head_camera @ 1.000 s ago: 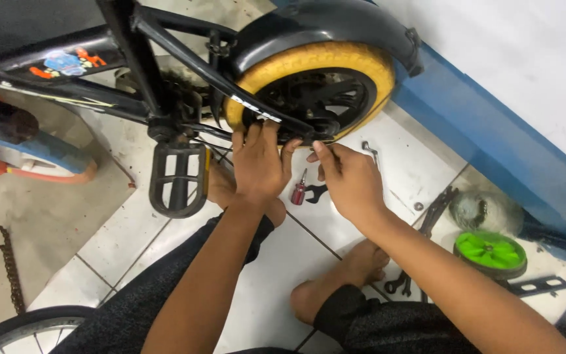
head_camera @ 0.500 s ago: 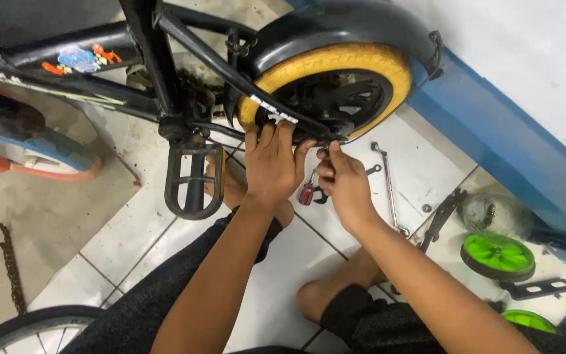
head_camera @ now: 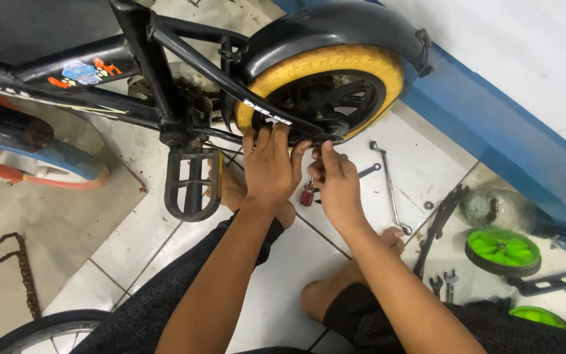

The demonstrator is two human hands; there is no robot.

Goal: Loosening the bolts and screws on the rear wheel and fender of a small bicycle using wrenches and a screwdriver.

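A small black bicycle stands on the tiled floor, its rear wheel (head_camera: 368,69) fitted with a yellow tyre under a black mudguard (head_camera: 335,26). My left hand (head_camera: 268,167) lies on the lower frame stay (head_camera: 266,111) just in front of the rear axle, fingers curled over the tube. My right hand (head_camera: 335,180) is right beside it, thumb and forefinger pinched on a small part at the axle end; the part itself is hidden by my fingers. A black pedal (head_camera: 191,183) hangs left of my hands. A red-handled screwdriver (head_camera: 307,194) lies on the floor below them.
A long spanner (head_camera: 389,183) lies on the tiles to the right, with smaller spanners (head_camera: 443,283), metal brackets (head_camera: 548,284) and two green training wheels (head_camera: 502,249) further right. A blue wall base (head_camera: 492,124) runs behind. A chain (head_camera: 18,265) and another wheel (head_camera: 47,328) lie at left.
Both hands stay at the rear axle. My right hand has crept up closer to the axle end, and the view has shifted slightly so the bicycle sits lower in the frame.
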